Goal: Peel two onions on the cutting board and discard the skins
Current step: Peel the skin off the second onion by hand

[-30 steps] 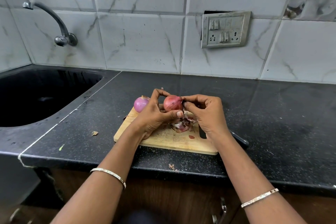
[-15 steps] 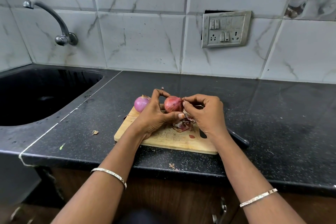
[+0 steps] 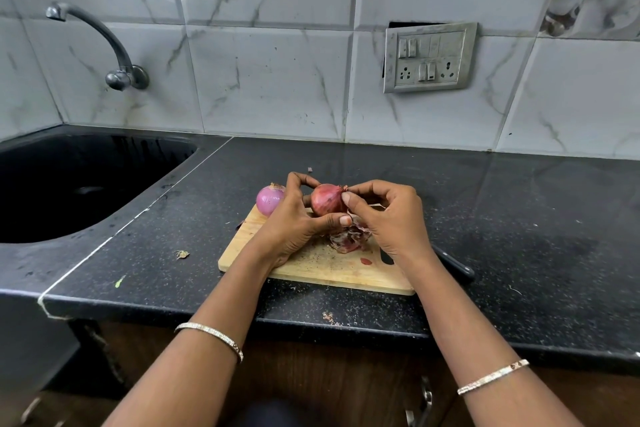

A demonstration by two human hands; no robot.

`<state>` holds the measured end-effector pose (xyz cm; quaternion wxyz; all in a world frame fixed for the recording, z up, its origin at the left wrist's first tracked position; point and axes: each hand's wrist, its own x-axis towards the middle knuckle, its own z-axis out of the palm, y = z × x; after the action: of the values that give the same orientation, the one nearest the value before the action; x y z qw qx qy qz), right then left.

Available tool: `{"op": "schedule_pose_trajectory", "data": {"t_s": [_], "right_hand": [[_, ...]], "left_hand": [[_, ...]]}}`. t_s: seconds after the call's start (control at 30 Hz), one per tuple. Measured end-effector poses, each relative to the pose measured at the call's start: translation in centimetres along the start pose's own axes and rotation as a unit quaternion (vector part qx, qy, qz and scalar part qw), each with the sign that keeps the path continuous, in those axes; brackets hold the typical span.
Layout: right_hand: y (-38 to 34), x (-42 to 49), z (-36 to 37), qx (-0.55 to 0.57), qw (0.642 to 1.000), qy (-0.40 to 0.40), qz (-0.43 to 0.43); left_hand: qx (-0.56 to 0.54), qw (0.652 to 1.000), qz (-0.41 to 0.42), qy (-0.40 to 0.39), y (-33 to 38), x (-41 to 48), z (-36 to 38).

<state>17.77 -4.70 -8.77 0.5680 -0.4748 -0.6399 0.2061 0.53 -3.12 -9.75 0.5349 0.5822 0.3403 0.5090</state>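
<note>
Black speckled table (image 3: 519,218) carries the cutting board (image 3: 311,274), with the sink (image 3: 69,184) off to the board's left, too dark to see into. Just above the board's middle my left hand (image 3: 294,222) grips the red onion (image 3: 327,203), which lies sideways with its tip toward my right hand (image 3: 391,218), and that hand pinches the skin at the tip. The paler onion (image 3: 269,199) sits on the board's far left corner, with loose skins (image 3: 349,239) on the board under my hands.

The black counter (image 3: 519,218) meets a marble-tiled wall (image 3: 277,80). A black sink (image 3: 69,184) is set into the counter at left. A metal tap (image 3: 100,35) is wall-mounted above it. A switch plate (image 3: 429,57) hangs tilted. A black handle (image 3: 455,267) lies on the counter.
</note>
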Motion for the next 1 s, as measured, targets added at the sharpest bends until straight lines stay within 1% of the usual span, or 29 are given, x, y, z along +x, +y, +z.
{"op": "schedule_pose_trajectory", "data": {"t_s": [0.33,0.57,0.77,0.87,1.0], "right_hand": [[0.29,0.00,0.42,-0.076,0.996,0.017,-0.047],[0.40,0.11,0.42,-0.060,0.998,0.004,-0.019],[0.27,0.18,0.23,-0.057,0.998,0.002,-0.006],[0.31,0.21,0.17,-0.054,0.999,0.010,0.004],[0.53,0.34,0.14,-0.038,0.998,0.030,0.026]], "left_hand": [[0.041,0.999,-0.002,-0.010,-0.36,0.20,-0.18],[0.022,1.000,0.000,-0.018,-0.34,0.16,-0.28],[-0.008,1.000,0.005,-0.007,-0.31,0.04,-0.41],[-0.009,1.000,0.005,0.002,-0.39,0.19,-0.52],[-0.016,1.000,0.002,-0.005,-0.50,0.33,-0.50]]}}
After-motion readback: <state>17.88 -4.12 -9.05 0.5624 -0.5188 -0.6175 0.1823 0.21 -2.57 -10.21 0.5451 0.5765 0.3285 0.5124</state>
